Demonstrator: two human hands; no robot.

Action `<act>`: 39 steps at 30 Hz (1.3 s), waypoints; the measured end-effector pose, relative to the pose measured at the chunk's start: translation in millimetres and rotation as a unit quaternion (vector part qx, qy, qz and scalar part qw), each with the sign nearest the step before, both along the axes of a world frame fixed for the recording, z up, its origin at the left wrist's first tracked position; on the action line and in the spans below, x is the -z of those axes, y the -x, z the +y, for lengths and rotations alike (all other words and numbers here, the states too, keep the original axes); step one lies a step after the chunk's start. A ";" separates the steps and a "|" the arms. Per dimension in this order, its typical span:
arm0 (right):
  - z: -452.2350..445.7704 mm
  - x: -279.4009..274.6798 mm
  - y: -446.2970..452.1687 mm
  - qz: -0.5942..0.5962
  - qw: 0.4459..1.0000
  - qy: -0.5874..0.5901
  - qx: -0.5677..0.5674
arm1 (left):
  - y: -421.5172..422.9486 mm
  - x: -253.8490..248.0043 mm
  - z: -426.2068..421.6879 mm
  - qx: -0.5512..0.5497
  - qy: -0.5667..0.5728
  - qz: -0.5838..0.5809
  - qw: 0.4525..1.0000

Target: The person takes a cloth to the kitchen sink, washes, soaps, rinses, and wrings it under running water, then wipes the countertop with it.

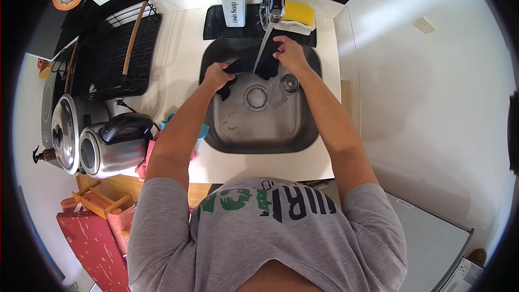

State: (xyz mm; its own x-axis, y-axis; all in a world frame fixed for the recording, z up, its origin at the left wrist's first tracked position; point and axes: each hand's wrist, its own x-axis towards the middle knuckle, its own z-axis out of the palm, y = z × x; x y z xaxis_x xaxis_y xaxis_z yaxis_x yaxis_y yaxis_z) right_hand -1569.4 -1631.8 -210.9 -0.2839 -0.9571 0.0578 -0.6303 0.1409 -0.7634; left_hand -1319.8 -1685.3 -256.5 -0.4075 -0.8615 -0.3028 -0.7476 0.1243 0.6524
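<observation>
A wet black cloth [267, 67] hangs between my hands over the far part of the steel sink [238, 135]. My left hand [217, 77] is closed on its left end, and some dark fabric dangles below the fingers. At the far right side of the basin, my right hand [290, 54] pinches the cloth's other end. Water [263, 47] runs from the tap [274, 2] down onto the fabric. Around the drain [257, 98], water is pooling and splashing. A round metal strainer or plug [289, 83] lies to the drain's right.
Behind the sink stand a white dish soap bottle [234, 8] and a yellow sponge [299, 13] in a white holder. A black dish rack [116, 57], an electric kettle [119, 143] and a lidded steel pot [66, 132] occupy the left counter. A wall [416, 103] rises on the right.
</observation>
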 end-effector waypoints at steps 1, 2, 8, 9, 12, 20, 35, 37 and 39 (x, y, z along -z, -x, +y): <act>-0.6 3.6 0.3 0.082 0.996 -0.012 -0.023 | -2.5 5.0 -0.9 0.004 0.032 -0.012 0.999; -3.7 7.8 1.2 0.082 0.996 -0.013 -0.023 | -4.3 10.4 -0.7 0.005 0.031 -0.012 0.999; -13.7 13.4 6.5 0.151 0.978 -0.042 -0.140 | -1.5 10.1 6.4 -0.003 0.051 -0.096 0.994; -18.4 22.1 9.2 0.059 0.990 -0.071 -0.103 | -1.6 4.4 8.5 -0.018 0.005 -0.100 0.995; -14.8 15.7 9.7 -0.072 0.994 -0.073 -0.047 | -0.7 10.9 5.0 -0.061 -0.060 -0.101 0.991; 13.0 51.0 -17.6 -0.077 0.989 -0.117 -0.046 | 5.0 14.1 16.3 -0.009 0.059 0.048 0.997; 36.7 145.0 -82.8 -0.377 0.882 -0.253 0.129 | 22.2 -31.6 25.7 -0.157 -0.226 0.423 0.864; 31.8 155.9 -56.1 -0.191 0.961 -0.192 0.063 | 14.5 -32.3 14.4 -0.108 -0.150 0.417 0.890; 33.4 106.0 -43.4 -0.212 0.959 -0.171 0.080 | 5.0 -21.3 3.0 -0.078 -0.139 0.392 0.906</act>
